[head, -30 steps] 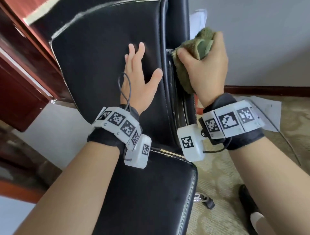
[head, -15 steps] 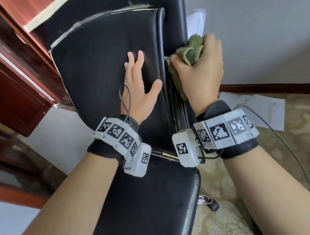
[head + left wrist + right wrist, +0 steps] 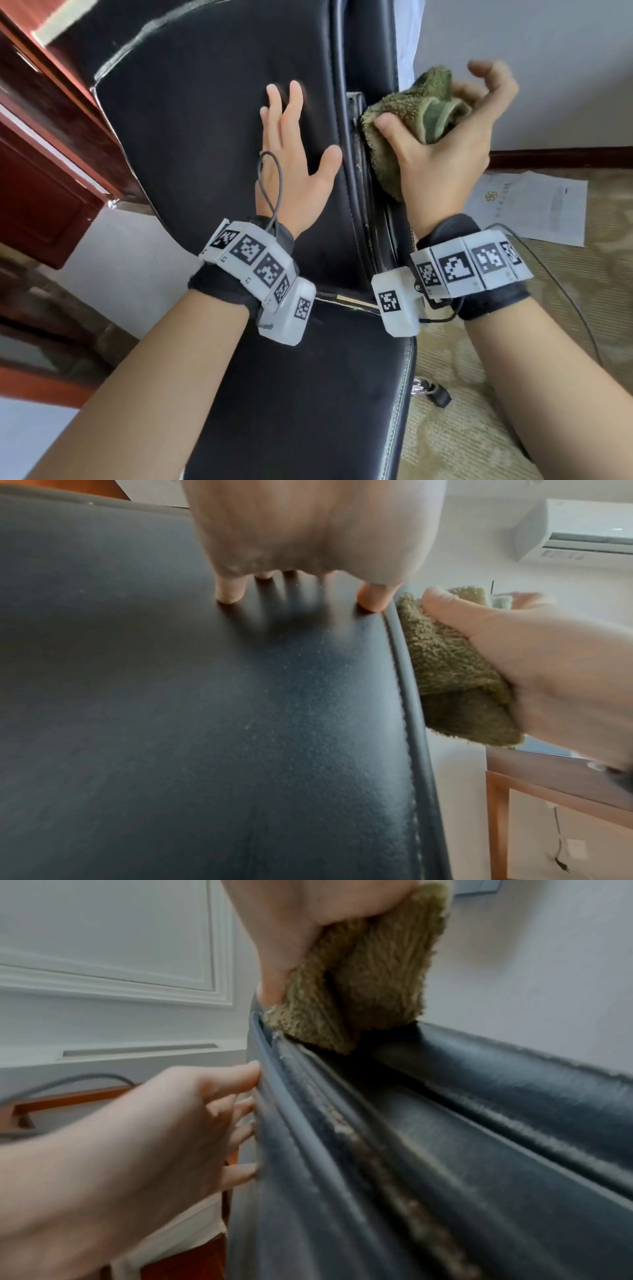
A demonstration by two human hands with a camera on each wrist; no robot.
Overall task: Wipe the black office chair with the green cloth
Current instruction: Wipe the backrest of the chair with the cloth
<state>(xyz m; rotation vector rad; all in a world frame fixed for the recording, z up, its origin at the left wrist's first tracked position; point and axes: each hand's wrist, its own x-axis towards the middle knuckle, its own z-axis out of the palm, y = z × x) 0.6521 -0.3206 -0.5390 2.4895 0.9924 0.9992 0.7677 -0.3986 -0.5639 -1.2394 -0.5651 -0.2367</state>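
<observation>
The black office chair [image 3: 205,137] fills the middle of the head view, backrest upright and seat below. My left hand [image 3: 305,126] lies flat on the front of the backrest with straight fingers, seen from behind as the left hand [image 3: 301,596] in its wrist view. My right hand [image 3: 435,99] holds the bunched green cloth [image 3: 387,161] against the backrest's right side edge. Its thumb presses the cloth and its fingers curl loosely over the top. The right wrist view shows the cloth [image 3: 369,969] resting in the groove of the chair's edge [image 3: 411,1150].
A red-brown wooden desk [image 3: 41,154] stands close on the left of the chair. A sheet of paper [image 3: 534,209] lies on the patterned carpet to the right. A chair caster [image 3: 435,394] pokes out under the seat. A wall with a dark baseboard [image 3: 565,157] is behind.
The right hand's fingers have lifted and loosened over the cloth, so more of it shows, while the thumb stays on it. The left hand stays flat on the backrest.
</observation>
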